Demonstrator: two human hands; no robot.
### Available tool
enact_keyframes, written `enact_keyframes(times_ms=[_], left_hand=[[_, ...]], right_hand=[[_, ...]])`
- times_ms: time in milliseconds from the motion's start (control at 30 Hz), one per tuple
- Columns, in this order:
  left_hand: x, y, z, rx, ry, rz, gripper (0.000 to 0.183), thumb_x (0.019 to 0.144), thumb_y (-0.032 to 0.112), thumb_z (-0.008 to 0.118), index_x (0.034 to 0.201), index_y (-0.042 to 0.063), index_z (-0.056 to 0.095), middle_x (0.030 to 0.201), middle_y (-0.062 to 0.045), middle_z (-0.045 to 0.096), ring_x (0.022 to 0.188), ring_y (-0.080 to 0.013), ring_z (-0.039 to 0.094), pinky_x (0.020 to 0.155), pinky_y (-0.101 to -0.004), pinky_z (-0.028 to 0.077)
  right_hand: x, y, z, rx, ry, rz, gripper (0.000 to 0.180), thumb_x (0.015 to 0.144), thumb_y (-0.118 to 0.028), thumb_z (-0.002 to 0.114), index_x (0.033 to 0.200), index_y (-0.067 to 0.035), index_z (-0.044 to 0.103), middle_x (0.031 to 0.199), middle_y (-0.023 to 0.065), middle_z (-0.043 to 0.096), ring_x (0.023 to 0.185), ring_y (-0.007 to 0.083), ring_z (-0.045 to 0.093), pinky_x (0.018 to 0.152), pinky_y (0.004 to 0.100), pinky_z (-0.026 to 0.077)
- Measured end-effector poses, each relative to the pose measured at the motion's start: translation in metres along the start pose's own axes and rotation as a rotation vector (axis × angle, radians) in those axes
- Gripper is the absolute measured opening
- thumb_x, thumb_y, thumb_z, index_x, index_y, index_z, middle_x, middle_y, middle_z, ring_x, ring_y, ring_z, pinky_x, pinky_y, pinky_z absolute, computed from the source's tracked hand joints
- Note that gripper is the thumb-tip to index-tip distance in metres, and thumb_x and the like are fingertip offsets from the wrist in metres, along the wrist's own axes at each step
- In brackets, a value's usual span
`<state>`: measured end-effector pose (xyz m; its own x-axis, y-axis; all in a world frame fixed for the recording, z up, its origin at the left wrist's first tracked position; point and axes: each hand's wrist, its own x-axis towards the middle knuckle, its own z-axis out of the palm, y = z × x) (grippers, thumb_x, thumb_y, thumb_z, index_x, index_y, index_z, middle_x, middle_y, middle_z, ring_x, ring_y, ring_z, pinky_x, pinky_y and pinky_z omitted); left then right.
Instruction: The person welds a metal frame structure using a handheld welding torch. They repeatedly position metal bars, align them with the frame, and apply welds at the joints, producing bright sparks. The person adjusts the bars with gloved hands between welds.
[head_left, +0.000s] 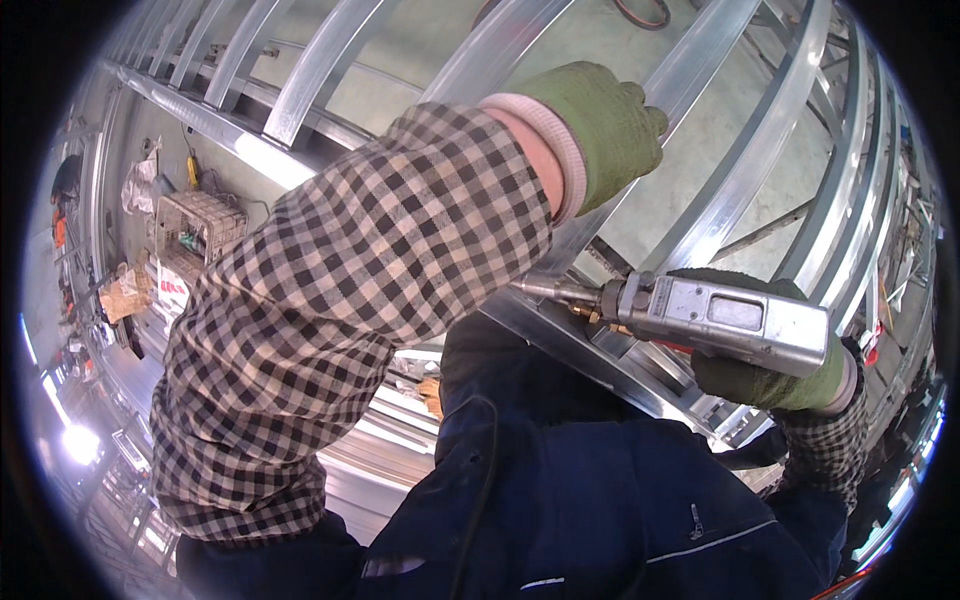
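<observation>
My left hand (611, 135), in a green knitted glove, is curled over a shiny metal bar (694, 64) of a barred frame. My right hand (780, 379) wears a matching glove and is closed around a silver handheld laser welding gun (739, 315). The gun's slim nozzle (551, 287) points left, close above the frame's lower metal rail (570, 345). My left sleeve hides the area around the nozzle's end, so contact with the metal cannot be told. Brass fittings (589, 311) sit beneath the nozzle's base.
More parallel bars (322, 67) run across the frame on both sides. A plastic crate (199, 225) stands on the floor at the left, near a cardboard piece (126, 294). Long metal profiles (375, 450) lie beside my body. A dark hose (649, 15) lies on the floor beyond the frame.
</observation>
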<state>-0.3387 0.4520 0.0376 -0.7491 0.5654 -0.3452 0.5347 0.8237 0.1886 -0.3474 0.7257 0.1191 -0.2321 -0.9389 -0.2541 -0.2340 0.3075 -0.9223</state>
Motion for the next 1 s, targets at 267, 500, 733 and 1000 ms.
enact_keyframes(times_ms=[267, 500, 733, 1000], left_hand=[[0.002, -0.001, 0.006, 0.006, 0.038, 0.014, 0.055, 0.095, 0.021, 0.084, 0.147, 0.013, 0.07, 0.153, -0.006, 0.064, 0.141, -0.0277, 0.062, 0.116, -0.0434, 0.055], [-0.002, -0.003, 0.014, 0.041, 0.143, 0.07, 0.048, 0.098, 0.016, 0.079, 0.144, 0.009, 0.071, 0.132, -0.012, 0.075, 0.125, -0.0302, 0.073, 0.104, -0.0426, 0.063], [-0.001, 0.003, 0.003, -0.004, -0.027, -0.034, 0.065, 0.093, 0.022, 0.087, 0.154, 0.013, 0.064, 0.157, -0.008, 0.063, 0.141, -0.0295, 0.064, 0.119, -0.0418, 0.054], [-0.003, 0.0, -0.005, -0.001, -0.03, 0.027, 0.063, 0.092, 0.019, 0.086, 0.151, 0.01, 0.066, 0.154, -0.012, 0.064, 0.139, -0.03, 0.065, 0.116, -0.0419, 0.056]], right_hand=[[0.003, 0.005, 0.0, -0.042, -0.045, 0.03, 0.065, 0.089, -0.002, 0.087, 0.15, 0.003, 0.065, 0.125, 0.0157, 0.078, 0.103, 0.0222, 0.078, 0.089, 0.035, 0.063], [0.004, 0.008, 0.006, 0.006, -0.04, 0.016, 0.066, 0.091, -0.004, 0.088, 0.151, 0.003, 0.063, 0.12, 0.0125, 0.078, 0.094, 0.0192, 0.075, 0.083, 0.0337, 0.062], [-0.001, 0.006, 0.007, 0.167, -0.03, 0.123, 0.066, 0.092, -0.004, 0.088, 0.152, 0.003, 0.063, 0.12, 0.012, 0.078, 0.096, 0.0196, 0.075, 0.083, 0.0347, 0.062], [-0.003, 0.01, 0.005, 0.063, -0.03, 0.02, 0.069, 0.091, -0.005, 0.089, 0.155, 0.0, 0.062, 0.135, 0.0153, 0.076, 0.106, 0.0222, 0.075, 0.091, 0.0364, 0.062]])
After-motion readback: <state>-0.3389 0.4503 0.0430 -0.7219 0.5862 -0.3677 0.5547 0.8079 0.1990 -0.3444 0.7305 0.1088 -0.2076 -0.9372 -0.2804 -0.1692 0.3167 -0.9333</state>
